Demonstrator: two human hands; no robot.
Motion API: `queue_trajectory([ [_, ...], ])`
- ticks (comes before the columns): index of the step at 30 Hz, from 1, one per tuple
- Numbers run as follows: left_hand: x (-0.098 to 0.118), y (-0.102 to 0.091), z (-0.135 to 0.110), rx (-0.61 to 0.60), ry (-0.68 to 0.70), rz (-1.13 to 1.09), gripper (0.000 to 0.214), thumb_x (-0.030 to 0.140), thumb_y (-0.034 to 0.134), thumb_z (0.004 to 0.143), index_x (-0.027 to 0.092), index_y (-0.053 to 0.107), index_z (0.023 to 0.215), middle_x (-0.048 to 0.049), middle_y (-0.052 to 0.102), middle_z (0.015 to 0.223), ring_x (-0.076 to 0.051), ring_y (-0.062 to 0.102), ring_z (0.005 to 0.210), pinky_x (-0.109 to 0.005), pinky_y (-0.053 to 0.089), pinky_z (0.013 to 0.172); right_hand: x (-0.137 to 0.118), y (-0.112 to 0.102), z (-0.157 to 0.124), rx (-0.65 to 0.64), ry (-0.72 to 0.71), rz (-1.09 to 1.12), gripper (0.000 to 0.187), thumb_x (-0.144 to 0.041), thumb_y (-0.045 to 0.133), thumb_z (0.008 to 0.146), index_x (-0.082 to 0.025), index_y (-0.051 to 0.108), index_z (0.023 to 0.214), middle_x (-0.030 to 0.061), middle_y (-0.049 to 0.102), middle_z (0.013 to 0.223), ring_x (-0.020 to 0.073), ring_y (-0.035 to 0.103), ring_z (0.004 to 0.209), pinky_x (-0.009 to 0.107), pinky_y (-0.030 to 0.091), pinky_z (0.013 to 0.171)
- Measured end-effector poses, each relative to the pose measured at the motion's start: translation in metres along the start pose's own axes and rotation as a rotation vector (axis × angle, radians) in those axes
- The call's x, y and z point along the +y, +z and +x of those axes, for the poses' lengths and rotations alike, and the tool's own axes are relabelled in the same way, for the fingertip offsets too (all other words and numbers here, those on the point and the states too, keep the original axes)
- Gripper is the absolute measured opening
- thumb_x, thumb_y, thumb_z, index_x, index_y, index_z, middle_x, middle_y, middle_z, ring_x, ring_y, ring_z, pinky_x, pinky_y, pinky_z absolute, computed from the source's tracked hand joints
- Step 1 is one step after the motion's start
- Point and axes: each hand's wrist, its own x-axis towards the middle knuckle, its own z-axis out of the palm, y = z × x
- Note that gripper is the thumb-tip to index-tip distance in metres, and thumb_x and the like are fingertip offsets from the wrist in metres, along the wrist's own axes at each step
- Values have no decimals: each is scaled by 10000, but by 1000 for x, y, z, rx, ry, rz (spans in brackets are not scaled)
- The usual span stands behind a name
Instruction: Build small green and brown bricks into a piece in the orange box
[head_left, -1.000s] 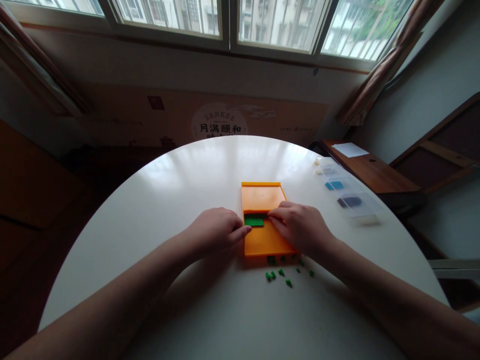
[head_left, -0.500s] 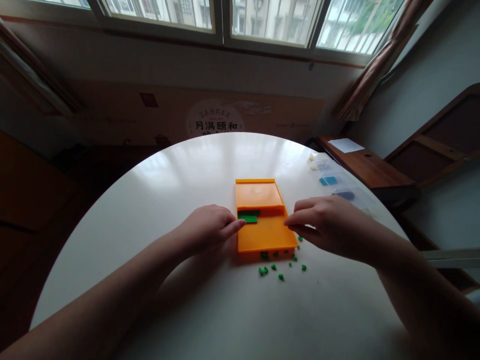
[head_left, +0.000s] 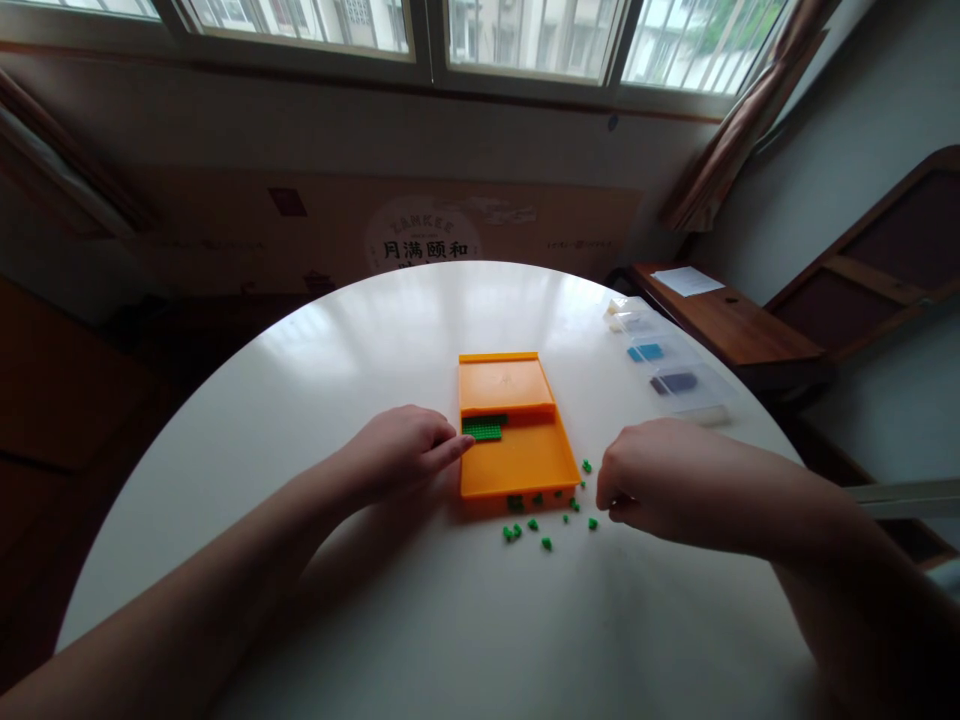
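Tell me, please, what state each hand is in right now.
Left hand: open, index fingertip against the orange tray's left edge, holding nothing.
Right hand: curled beside the loose green pieces; a grip cannot be told.

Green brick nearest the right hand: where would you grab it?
Pinch the green brick across its sides with thumb and forefinger, from straight above. It is tiny and lies low on the table, and the right hand is just beside it.

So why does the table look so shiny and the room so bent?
Head view: daylight from the windows glares off the white table; the wide lens bows the table's rim and the window frame; the wall beneath is underlit.
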Motion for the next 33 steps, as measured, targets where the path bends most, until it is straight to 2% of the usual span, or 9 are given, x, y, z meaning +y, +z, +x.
queue_trajectory([
  [2, 0, 0, 0, -2, -2, 1, 496, 512, 355, 907, 186, 602, 627, -41, 650, 695, -147, 515, 597, -268, 319, 543, -2, -6, 2, -122, -65, 54, 173, -183, 585, 694, -283, 719, 652, -9, 639, 591, 125, 552, 534, 256, 313, 519],
  [4, 0, -1, 0, -9, -6, 4, 487, 505, 356, 907, 188, 595, 624, -39, 645, 687, -150, 515, 600, -269, 319, 549, -6, -11, 4, -171, -63, 59, 178, -161, 574, 692, -265, 711, 646, -1, 633, 586, 122, 536, 516, 259, 291, 505],
  [10, 1, -1, 0, -14, -16, 5, 480, 505, 348, 906, 192, 589, 633, -36, 649, 706, -154, 519, 614, -266, 321, 557, -16, -11, 9, -178, -20, -53, 131, -185, 593, 690, -227, 668, 591, 26, 605, 571, 125, 498, 495, 268, 258, 495],
  [18, 1, 0, 0, -23, -20, -4, 472, 504, 356, 902, 188, 597, 647, -39, 649, 705, -152, 518, 607, -264, 320, 562, -24, -5, 13, -151, -50, -61, 110, -148, 610, 683, -206, 641, 596, 12, 572, 553, 111, 468, 477, 255, 215, 464],
  [26, 1, -1, 1, -26, -24, -17, 485, 521, 356, 895, 189, 609, 649, -45, 654, 712, -152, 514, 600, -264, 310, 554, -26, -7, 14, -246, -27, -70, 141, -137, 550, 747, -197, 662, 686, 23, 625, 654, 122, 518, 547, 240, 243, 518],
  [33, 0, 0, 1, -33, -24, -3, 489, 529, 349, 899, 193, 606, 654, -41, 652, 702, -152, 522, 601, -266, 301, 545, -24, -4, 14, -183, -53, -51, 146, -124, 545, 732, -204, 650, 668, 15, 624, 646, 118, 497, 545, 248, 235, 521],
])
